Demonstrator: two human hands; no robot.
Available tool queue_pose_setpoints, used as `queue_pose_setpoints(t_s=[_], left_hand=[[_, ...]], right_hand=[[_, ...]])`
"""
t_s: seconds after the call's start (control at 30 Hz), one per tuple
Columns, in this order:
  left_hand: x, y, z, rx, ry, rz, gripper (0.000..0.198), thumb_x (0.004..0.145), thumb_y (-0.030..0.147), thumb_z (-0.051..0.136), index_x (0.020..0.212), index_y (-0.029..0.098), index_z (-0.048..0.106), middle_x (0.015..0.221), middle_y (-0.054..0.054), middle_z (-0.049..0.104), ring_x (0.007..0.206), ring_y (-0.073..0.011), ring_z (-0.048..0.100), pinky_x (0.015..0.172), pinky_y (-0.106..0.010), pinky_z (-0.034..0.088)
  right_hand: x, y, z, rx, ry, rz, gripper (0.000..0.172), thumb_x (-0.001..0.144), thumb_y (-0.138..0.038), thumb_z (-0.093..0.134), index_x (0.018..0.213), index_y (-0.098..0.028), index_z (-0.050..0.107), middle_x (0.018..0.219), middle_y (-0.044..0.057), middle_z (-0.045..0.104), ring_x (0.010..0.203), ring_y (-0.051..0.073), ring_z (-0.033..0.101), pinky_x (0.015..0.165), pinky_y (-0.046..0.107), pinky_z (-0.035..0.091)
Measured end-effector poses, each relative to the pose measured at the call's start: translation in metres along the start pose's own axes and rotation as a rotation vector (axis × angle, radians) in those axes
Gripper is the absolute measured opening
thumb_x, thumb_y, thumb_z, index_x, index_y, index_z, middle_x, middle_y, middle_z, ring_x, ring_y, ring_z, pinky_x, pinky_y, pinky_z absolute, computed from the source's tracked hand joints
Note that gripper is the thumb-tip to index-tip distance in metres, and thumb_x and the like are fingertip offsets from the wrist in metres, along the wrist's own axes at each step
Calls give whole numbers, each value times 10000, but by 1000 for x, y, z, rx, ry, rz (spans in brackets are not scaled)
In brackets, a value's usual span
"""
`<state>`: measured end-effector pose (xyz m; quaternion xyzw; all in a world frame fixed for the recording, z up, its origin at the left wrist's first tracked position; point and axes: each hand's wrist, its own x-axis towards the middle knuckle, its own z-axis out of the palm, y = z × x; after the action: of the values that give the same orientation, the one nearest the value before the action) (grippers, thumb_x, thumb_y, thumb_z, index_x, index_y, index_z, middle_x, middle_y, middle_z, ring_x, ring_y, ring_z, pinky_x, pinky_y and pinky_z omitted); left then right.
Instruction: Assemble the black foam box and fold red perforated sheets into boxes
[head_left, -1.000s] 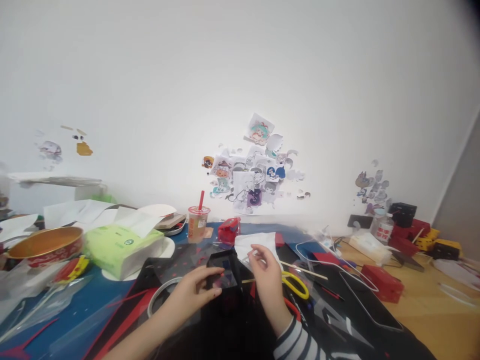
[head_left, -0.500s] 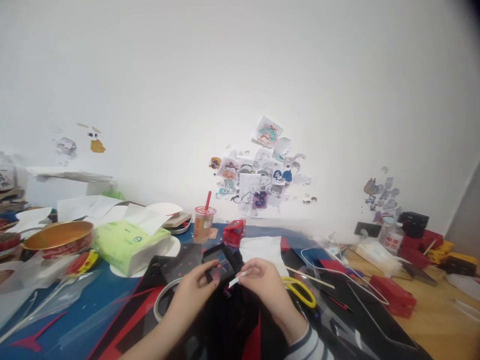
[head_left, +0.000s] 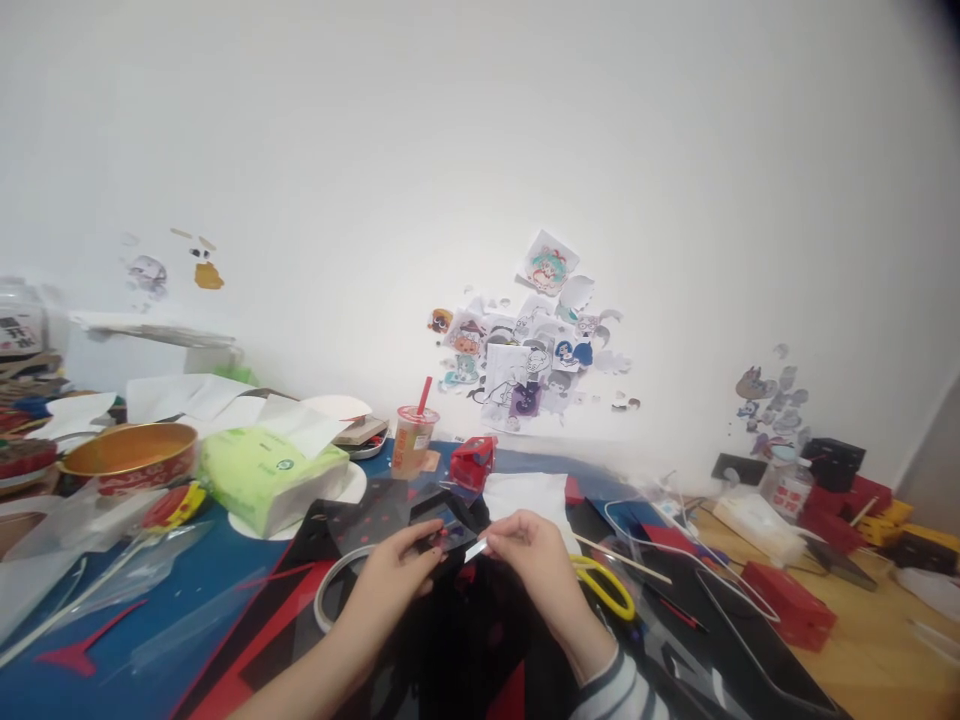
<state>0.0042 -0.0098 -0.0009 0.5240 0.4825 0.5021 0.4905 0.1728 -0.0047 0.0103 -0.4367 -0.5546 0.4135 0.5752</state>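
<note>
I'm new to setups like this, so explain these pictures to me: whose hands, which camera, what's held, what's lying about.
No machine here: these are a person's bare hands, seen by a camera worn on that person's head, looking forward and down. The left hand holds a dark object, too unclear to identify. The right hand pinches a small white strip close to it. Around them on the cluttered table are a drink cup, a green pack and a bowl.

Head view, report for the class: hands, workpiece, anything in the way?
Left hand gripping black frame. Right hand pinching white strip beside it, contact unclear. Yellow loop handle close by right hand, not between hands.
</note>
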Motion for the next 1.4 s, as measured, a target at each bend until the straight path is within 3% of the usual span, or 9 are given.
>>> queue_pose_setpoints(t_s=[0.2,0.33,0.5,0.73,0.97,1.23,1.4], left_hand=[[-1,2,1,-53,4,-38,502,627,313,604,1087,113,611,789,-33,657,705,-142,581,594,-218,465],[0,0,1,-78,13,-48,507,605,323,631,1070,118,618,742,-13,637,666,-133,560,582,-219,455],[1,-4,3,-108,7,-50,569,558,337,644,1075,100,608,550,62,513,504,-93,452,542,-221,424],[0,0,5,-113,-1,-47,645,531,391,637,1090,73,594,427,124,324,421,-75,311,454,-204,318],[0,-2,5,-121,-5,-38,674,513,413,651,1080,54,592,412,133,310,413,-73,310,446,-203,302],[-1,0,7,-115,-9,-28,612,554,388,638,1077,73,588,413,137,290,411,-73,317,463,-207,324],[-1,-1,6,-65,-3,-1,631,537,402,615,1076,74,595,421,130,290,412,-82,325,456,-209,308]], right_hand=[[-3,-2,-2,-4,-58,-61,168,627,-284,708,625,-166,588,777,53,686,710,172,621,722,311,468],[-5,-5,-3,-83,-145,-154,132,651,-258,683,629,-169,588,1021,76,619,902,201,585,760,311,455],[-2,-8,-1,-210,-158,-51,85,618,-214,656,635,-172,584,628,-17,577,610,134,549,589,240,426],[3,-4,9,-312,-136,44,92,538,-100,628,593,-169,605,493,-58,523,494,101,490,505,206,377],[6,-1,11,-340,-78,81,83,543,-91,615,587,-161,622,502,-40,572,504,110,533,508,208,400],[7,1,7,-326,-84,101,113,549,-226,706,622,-161,649,533,-13,622,531,135,582,508,218,416],[7,0,8,-338,-79,107,80,549,-186,686,609,-161,639,504,-26,606,505,124,567,501,212,406]])
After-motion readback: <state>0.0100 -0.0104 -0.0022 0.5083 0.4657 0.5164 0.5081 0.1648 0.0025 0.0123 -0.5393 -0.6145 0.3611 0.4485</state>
